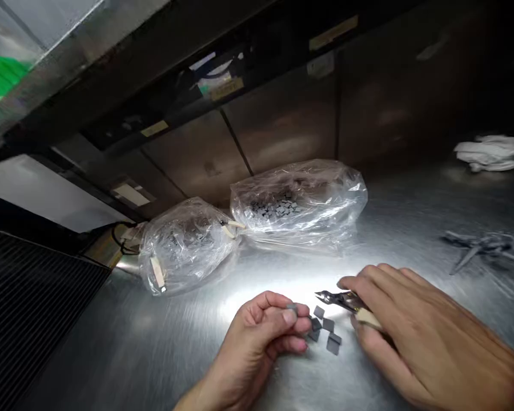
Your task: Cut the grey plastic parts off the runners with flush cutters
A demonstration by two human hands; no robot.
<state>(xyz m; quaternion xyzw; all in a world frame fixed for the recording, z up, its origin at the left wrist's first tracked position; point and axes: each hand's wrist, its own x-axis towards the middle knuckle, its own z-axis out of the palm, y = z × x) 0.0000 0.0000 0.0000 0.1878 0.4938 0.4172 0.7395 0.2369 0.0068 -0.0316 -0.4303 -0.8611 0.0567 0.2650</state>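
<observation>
The single view came from the person's head, looking forward and steeply down onto the metal worktop (pixel 163 354). It sat close to the work: the left hand (pixel 257 339) and right hand (pixel 432 325) reached in from the bottom edge, large in the foreground. The back panels (pixel 278 134) stood farther off, and the frame was canted, the shelf edge (pixel 79 65) climbing toward the right.

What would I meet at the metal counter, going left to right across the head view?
Leftmost plastic bag → left hand pinching a gray square → loose gray squares → right hand holding pliers → white cloth.
</observation>
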